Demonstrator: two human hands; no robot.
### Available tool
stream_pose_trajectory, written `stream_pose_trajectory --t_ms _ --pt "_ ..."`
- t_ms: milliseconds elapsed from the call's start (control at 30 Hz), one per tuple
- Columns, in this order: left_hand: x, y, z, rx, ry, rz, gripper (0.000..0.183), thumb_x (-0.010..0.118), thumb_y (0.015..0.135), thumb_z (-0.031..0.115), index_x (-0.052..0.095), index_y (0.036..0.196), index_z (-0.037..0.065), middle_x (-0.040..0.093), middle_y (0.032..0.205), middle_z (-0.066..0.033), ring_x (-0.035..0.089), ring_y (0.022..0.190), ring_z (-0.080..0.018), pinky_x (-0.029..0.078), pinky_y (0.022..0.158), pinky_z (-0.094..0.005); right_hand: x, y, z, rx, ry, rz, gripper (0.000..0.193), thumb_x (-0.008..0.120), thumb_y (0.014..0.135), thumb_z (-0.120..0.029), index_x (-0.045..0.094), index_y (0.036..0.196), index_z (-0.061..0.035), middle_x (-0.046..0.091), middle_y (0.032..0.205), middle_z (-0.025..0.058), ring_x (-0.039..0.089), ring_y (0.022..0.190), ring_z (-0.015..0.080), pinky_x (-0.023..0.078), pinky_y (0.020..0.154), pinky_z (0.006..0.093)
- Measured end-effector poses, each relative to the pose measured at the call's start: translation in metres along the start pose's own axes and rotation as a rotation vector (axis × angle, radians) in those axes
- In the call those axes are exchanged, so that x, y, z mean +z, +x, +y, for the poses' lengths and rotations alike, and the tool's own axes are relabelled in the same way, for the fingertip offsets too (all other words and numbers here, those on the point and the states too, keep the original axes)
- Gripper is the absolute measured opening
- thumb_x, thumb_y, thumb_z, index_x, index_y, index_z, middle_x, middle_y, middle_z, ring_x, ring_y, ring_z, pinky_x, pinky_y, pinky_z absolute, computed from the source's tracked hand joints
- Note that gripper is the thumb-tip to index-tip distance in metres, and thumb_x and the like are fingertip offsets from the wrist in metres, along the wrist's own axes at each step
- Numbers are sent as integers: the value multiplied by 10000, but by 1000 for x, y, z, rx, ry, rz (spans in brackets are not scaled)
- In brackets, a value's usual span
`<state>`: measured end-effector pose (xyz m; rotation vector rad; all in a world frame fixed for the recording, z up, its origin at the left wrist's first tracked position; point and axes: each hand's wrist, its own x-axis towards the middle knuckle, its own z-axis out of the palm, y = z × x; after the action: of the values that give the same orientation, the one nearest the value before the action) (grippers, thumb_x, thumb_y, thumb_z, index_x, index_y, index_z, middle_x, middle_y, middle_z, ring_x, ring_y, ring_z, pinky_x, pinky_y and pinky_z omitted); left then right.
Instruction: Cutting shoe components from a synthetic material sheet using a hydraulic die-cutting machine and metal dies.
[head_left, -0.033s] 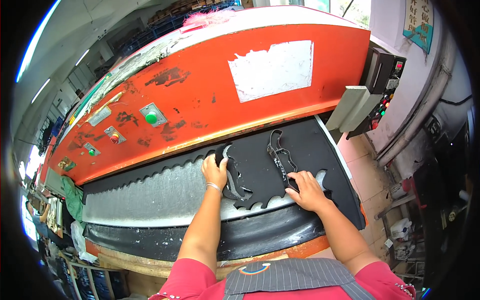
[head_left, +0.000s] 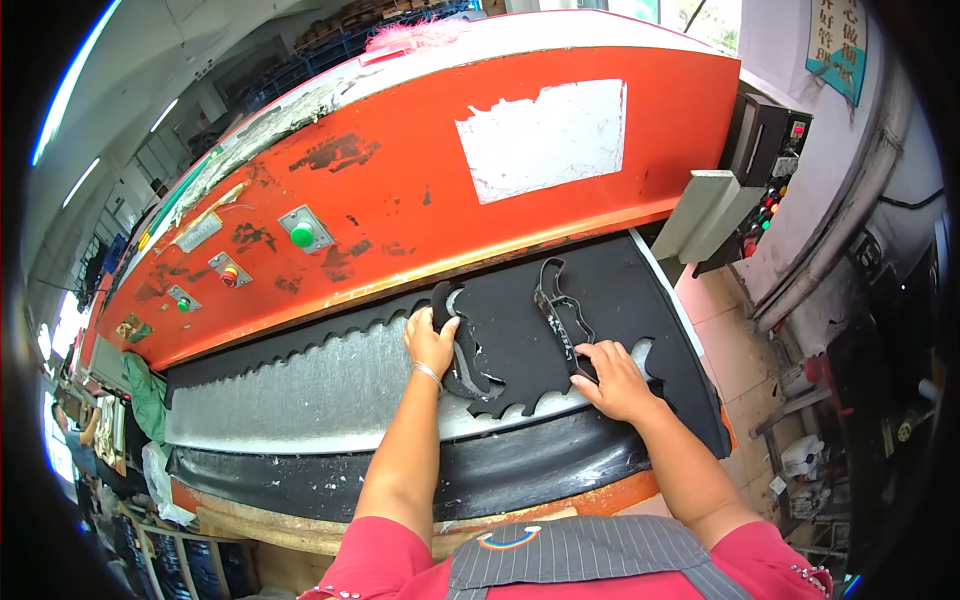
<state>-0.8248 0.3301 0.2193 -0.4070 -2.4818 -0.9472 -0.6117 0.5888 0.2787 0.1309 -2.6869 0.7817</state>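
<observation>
My left hand (head_left: 431, 345) pinches a curved black cut-out piece (head_left: 441, 298) at the ragged left end of a black sheet (head_left: 625, 285). The piece's lower part (head_left: 461, 378) curls down to the right of my fingers. My right hand (head_left: 612, 382) has its fingers on the near end of a steel cutting die (head_left: 550, 318), a narrow, wavy, open-centred outline with white marks on its side. The die lies on the sheet, whose near edge is scalloped by curved cuts. Part of the die's near end is hidden under my fingers.
Behind the bed rises the press's red beam (head_left: 400, 180) with a green button (head_left: 303, 236). The worn grey bed (head_left: 290, 385) shows left of the sheet; scalloped black scrap (head_left: 250, 358) runs along its back. A control box (head_left: 770, 145) stands right. Another person (head_left: 75, 440) is far left.
The top of the black cut-out piece shifts slightly upward in my left hand's grip. My right hand and the die stay put.
</observation>
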Motion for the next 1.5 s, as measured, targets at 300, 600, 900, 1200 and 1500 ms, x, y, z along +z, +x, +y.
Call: stream_pose_trajectory --t_ms 300,600,900,1200,1500 --pt "19 -5 -10 -173 -492 14 225 668 793 138 603 958 0 645 908 -180 596 903 -359 454 817 -412 1 2 4 -18 -3 11 456 661 813 -228 484 1194 -51 518 1046 163 499 975 347 415 865 413" --pt "-6 22 31 -280 -319 -287 434 755 733 347 632 954 -6 680 932 -166 648 887 -309 489 795 -384 -2 1 8 2 12 39 473 669 798 -283 509 1190 -71 549 1039 153 505 999 340 416 876 424" --pt "-22 37 29 -271 271 -631 474 687 755 466 686 1029 80 633 1095 -219 562 1088 -390 424 919 -473 -144 62 142 214 320 662 373 669 843 -265 575 1125 -41 595 970 96 568 830 152 482 756 308" --pt "-4 1 20 -164 24 -313 196 640 828 235 604 884 51 622 957 -158 444 1127 -393 260 1004 -521 -282 100 304 694 -276 927 418 531 896 -208 480 1277 -45 530 1241 221 504 1165 367 408 981 418" --pt "1 -6 17 30 49 -215 123 643 789 72 557 869 37 525 910 -162 479 924 -347 366 844 -435 -292 126 360 714 -322 1068 332 567 872 -112 577 1202 -81 618 1135 196 592 1058 334 454 916 396"
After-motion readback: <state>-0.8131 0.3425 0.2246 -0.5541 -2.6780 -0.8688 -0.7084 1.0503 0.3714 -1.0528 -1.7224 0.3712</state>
